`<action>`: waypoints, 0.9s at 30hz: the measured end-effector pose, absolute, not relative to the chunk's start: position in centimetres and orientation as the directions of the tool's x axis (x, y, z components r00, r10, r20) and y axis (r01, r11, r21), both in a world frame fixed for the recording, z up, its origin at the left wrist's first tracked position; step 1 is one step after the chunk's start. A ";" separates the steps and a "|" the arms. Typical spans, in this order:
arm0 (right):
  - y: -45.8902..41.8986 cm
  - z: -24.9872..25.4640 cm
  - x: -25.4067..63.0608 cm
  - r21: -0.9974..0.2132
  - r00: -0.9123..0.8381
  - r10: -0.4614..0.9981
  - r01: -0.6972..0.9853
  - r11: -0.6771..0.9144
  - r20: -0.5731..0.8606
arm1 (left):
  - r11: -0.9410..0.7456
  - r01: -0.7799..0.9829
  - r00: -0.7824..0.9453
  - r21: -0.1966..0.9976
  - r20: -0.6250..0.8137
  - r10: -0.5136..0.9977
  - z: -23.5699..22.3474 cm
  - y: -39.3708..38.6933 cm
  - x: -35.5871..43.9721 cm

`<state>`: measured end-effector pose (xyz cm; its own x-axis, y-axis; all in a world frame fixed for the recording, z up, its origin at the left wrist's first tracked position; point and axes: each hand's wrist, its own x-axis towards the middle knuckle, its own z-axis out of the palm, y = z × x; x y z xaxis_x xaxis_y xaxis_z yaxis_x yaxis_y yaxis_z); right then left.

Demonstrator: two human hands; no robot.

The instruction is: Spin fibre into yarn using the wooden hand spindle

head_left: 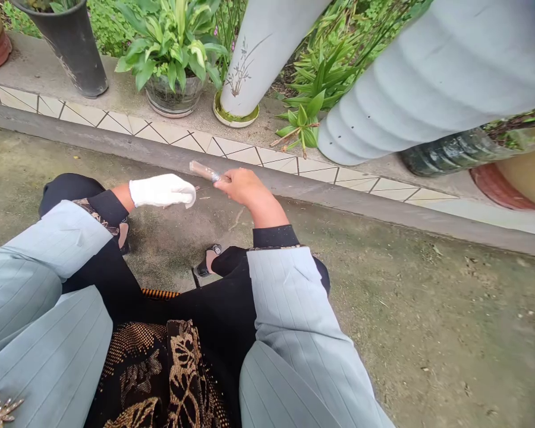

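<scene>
My right hand (245, 189), bare, is closed round the end of a short, flat-bladed tool (205, 172) with a worn brownish surface. Its blade points left, in front of the low ledge; I cannot make out its exact kind. My left hand (163, 191) wears a white glove and hangs over the concrete ground, left of the tool and apart from it. The gloved fingers are pressed together and curl downward. Whatever they may hold is hidden, though small brown bits show near the fingertips.
A tile-edged ledge (245, 156) crosses in front of me. On it stand a black pot (78, 56), a leafy plant in a clear pot (173, 95), a white cylinder (258, 59) in a saucer and a ribbed white column (410, 89). Concrete ground (405, 309) lies below.
</scene>
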<state>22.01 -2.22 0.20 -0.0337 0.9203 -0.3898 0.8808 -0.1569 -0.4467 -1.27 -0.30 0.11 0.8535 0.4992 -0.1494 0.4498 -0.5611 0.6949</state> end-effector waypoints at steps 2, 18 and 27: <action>-2.6 0.5 21.5 -0.366 -0.172 0.811 0.929 -0.055 -0.559 | -0.588 0.450 0.854 0.672 -0.131 0.504 -0.2 0.1 -1.4; -2.8 3.6 24.3 -0.976 0.031 0.998 0.206 -0.065 -0.060 | -0.407 0.422 0.809 0.810 -0.133 0.573 -0.7 0.2 -1.0; -2.5 0.2 22.2 -0.505 -0.373 0.697 0.863 0.019 -0.612 | -0.580 0.576 0.693 0.576 0.032 0.720 0.4 0.9 -1.4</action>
